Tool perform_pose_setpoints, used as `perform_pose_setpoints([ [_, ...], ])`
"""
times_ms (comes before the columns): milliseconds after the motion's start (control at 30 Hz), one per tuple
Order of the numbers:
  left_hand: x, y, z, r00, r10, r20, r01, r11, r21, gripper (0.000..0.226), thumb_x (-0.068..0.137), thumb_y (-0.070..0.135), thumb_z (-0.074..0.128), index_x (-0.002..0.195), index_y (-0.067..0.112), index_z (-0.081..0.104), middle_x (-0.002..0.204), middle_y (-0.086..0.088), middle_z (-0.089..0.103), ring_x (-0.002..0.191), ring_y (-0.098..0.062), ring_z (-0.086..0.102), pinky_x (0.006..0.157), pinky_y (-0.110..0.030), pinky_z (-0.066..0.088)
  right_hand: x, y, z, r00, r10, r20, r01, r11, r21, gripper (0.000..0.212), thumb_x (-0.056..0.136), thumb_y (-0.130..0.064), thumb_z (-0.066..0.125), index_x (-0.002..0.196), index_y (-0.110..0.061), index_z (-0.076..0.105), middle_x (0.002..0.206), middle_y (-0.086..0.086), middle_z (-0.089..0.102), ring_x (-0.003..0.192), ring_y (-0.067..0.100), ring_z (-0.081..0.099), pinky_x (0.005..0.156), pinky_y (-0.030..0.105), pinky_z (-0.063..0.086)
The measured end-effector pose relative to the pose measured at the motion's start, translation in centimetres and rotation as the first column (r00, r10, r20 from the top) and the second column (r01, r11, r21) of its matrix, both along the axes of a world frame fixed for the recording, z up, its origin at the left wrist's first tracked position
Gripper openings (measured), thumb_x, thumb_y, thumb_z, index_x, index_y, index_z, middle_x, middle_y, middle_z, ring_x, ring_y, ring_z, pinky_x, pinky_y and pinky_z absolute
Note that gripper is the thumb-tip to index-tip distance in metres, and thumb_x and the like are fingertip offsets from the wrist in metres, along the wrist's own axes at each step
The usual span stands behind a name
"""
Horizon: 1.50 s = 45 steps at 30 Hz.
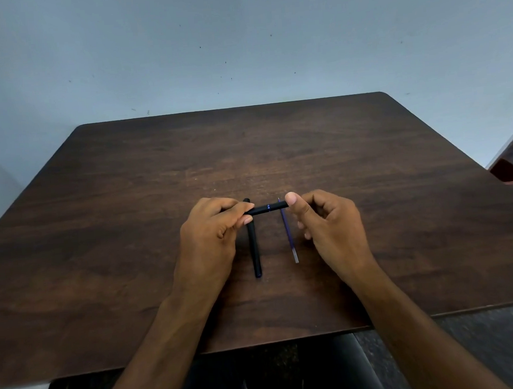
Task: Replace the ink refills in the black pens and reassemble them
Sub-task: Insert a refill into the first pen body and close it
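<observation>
A black pen point(267, 208) with a thin blue ring near its middle is held level just above the table. My left hand point(212, 237) grips its left end between thumb and fingers. My right hand point(327, 222) pinches its right end with thumb and forefinger. A second black pen point(254, 249) lies on the table below, pointing away from me, its far end hidden behind my left fingers. A thin blue ink refill point(289, 234) with a clear end lies beside it on the right, roughly parallel.
The dark wooden table point(130, 233) stands against a pale blue wall point(238, 43). Its front edge runs close to my lap. Part of another dark piece of furniture with a reddish round cut-out point(505, 170) shows at the right edge.
</observation>
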State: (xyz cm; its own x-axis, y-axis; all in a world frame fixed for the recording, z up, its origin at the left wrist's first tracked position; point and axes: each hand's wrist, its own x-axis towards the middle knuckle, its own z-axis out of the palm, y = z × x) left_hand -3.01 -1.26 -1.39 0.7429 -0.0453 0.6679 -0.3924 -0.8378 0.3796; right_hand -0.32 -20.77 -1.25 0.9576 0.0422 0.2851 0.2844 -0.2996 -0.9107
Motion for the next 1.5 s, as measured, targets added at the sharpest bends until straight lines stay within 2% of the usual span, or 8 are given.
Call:
perform_pose_setpoints([
  [100,0.03,0.03,0.03,1.0,0.011,-0.016,-0.011,1.0,0.016,0.021,0.085,0.009,0.074,0.106,0.011,0.077,0.094,-0.001,0.072,0.087,-0.019,0.063,0.073,-0.027,0.05,-0.01,-0.18,0.02,0.997,0.069,-0.029,-0.066,0.993,0.093,0.023,0.088,-0.03,0.076,0.11,-0.021,0.073,0.095,-0.004,0.075,0.081,0.009,0.071,0.072,0.028,0.06],
  [200,0.1,-0.06,-0.03,1.0,0.014,-0.018,-0.013,1.0,0.013,0.021,0.085,0.009,0.074,0.106,0.011,0.077,0.094,-0.001,0.072,0.088,-0.018,0.062,0.074,-0.024,0.048,-0.04,-0.35,-0.07,0.997,0.077,0.007,-0.078,0.995,0.063,0.022,0.089,-0.013,0.076,0.11,-0.018,0.074,0.099,-0.005,0.076,0.09,0.013,0.073,0.077,0.034,0.062],
  [433,0.27,0.0,-0.41,1.0,0.01,-0.006,-0.01,1.0,0.008,0.02,0.086,0.01,0.073,0.106,0.012,0.077,0.094,0.001,0.072,0.088,-0.016,0.061,0.075,-0.019,0.045,-0.05,-0.08,-0.12,0.999,0.013,0.036,-0.014,1.0,0.025,0.011,0.091,-0.029,0.074,0.09,-0.019,0.076,0.073,-0.012,0.07,0.063,-0.001,0.063,0.061,0.014,0.049],
  [733,0.18,0.16,-0.41,1.0,0.007,-0.007,-0.007,1.0,0.024,0.02,0.088,0.01,0.071,0.107,0.01,0.077,0.095,0.0,0.072,0.089,-0.018,0.061,0.074,-0.023,0.047,-0.01,-0.33,-0.03,0.997,0.058,0.05,-0.062,0.995,0.077,0.019,0.087,-0.013,0.078,0.106,-0.011,0.077,0.096,0.0,0.077,0.084,0.008,0.072,0.072,0.024,0.058],
  [933,0.13,0.09,-0.14,1.0,0.004,-0.028,-0.003,1.0,0.022,0.02,0.088,0.012,0.071,0.107,0.011,0.076,0.096,0.0,0.072,0.091,-0.016,0.061,0.077,-0.018,0.044,0.04,-0.15,-0.09,0.998,-0.011,0.055,0.011,1.0,-0.007,0.022,0.085,-0.039,0.074,0.087,-0.017,0.077,0.068,-0.008,0.07,0.057,0.001,0.062,0.056,0.015,0.051],
  [1067,0.0,0.11,-0.11,1.0,-0.005,-0.002,0.005,1.0,0.008,0.02,0.086,0.008,0.073,0.105,0.008,0.077,0.095,-0.003,0.072,0.088,-0.021,0.063,0.073,-0.03,0.051,0.05,-0.28,-0.03,0.999,0.05,0.015,-0.052,0.986,0.156,0.032,0.079,-0.02,0.084,0.11,-0.014,0.075,0.092,0.0,0.076,0.079,0.005,0.07,0.071,0.025,0.06],
  [1233,0.0,0.03,0.14,1.0,-0.003,0.003,0.003,1.0,0.025,0.018,0.085,0.007,0.073,0.103,0.006,0.077,0.093,-0.006,0.073,0.086,-0.024,0.064,0.07,-0.033,0.052,0.15,-0.39,-0.07,0.997,0.055,0.05,-0.059,0.995,0.078,0.022,0.084,-0.015,0.08,0.106,-0.011,0.078,0.097,0.0,0.076,0.087,0.016,0.073,0.076,0.036,0.063],
  [1500,-0.19,0.01,0.31,1.0,0.002,-0.019,-0.001,0.999,0.034,0.019,0.085,0.004,0.073,0.103,0.006,0.077,0.092,-0.006,0.073,0.085,-0.024,0.063,0.07,-0.031,0.051,0.16,-0.1,-0.31,0.999,0.021,0.048,-0.022,1.0,0.011,0.016,0.086,-0.022,0.078,0.101,-0.02,0.076,0.084,-0.005,0.073,0.061,-0.002,0.062,0.058,0.014,0.053],
])
